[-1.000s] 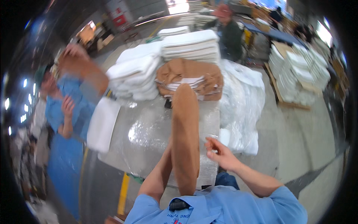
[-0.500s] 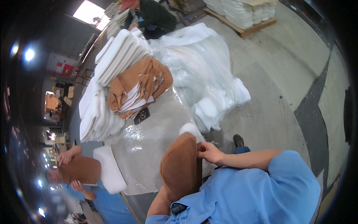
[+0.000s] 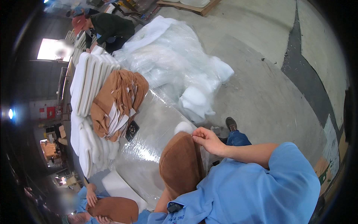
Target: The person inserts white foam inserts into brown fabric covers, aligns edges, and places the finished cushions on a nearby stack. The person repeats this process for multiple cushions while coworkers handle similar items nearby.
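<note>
A brown fabric cushion cover (image 3: 179,164) stands on end against my body, with white padding (image 3: 184,127) poking out at its far end. My right hand (image 3: 209,141) pinches the cover's right edge near that padding, thumb and fingers closed. My left forearm (image 3: 162,203) runs up behind the cover, which hides my left hand and its fingers. Past the cover lies a plastic-wrapped tabletop (image 3: 149,138). On it, a pile of brown covers (image 3: 118,100) with white labels leans by stacked white foam pads (image 3: 93,74), and a dark phone (image 3: 132,130) lies next to the pile.
Clear plastic bags of white padding (image 3: 175,59) bulge along the table's far right side. At lower left a co-worker holds another brown cushion (image 3: 115,209) near a white pad (image 3: 119,186). Another person (image 3: 112,28) bends over the far stacks. A wooden pallet (image 3: 195,8) stands beyond.
My view has swung to the right. My right hand has moved along the cover's edge toward the padded end, and the co-worker's cushion has shifted lower in view.
</note>
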Action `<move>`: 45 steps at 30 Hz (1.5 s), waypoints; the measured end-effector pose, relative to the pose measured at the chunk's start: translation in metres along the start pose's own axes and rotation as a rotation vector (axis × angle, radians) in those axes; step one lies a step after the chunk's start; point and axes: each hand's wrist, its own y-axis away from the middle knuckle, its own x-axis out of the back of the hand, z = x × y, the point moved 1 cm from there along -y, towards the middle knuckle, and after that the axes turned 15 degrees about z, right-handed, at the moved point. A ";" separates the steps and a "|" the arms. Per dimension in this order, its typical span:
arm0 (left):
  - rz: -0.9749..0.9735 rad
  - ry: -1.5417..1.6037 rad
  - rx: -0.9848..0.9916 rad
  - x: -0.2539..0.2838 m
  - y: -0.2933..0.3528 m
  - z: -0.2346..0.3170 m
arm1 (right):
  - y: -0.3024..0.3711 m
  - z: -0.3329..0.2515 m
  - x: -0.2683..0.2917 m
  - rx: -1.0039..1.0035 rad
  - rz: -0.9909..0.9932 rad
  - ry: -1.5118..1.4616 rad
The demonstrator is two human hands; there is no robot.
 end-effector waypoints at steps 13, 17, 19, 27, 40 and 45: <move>-0.106 -0.262 -0.036 -0.028 -0.037 0.022 | -0.042 0.013 0.016 0.322 0.198 0.299; -0.320 -0.556 -0.445 -0.082 -0.086 0.055 | -0.058 0.017 0.028 0.290 0.218 0.445; -0.355 -0.625 -0.518 -0.148 -0.086 0.096 | -0.067 0.017 0.034 0.346 0.216 0.500; -1.005 -1.457 -0.382 -0.287 -0.078 0.141 | -0.078 0.012 0.051 0.312 0.128 0.421; -1.305 -2.159 -0.635 -0.346 -0.068 0.105 | -0.084 0.026 0.069 0.215 0.193 0.220; -1.444 -2.239 -0.438 -0.360 -0.063 0.102 | -0.082 0.044 0.068 0.164 0.221 0.115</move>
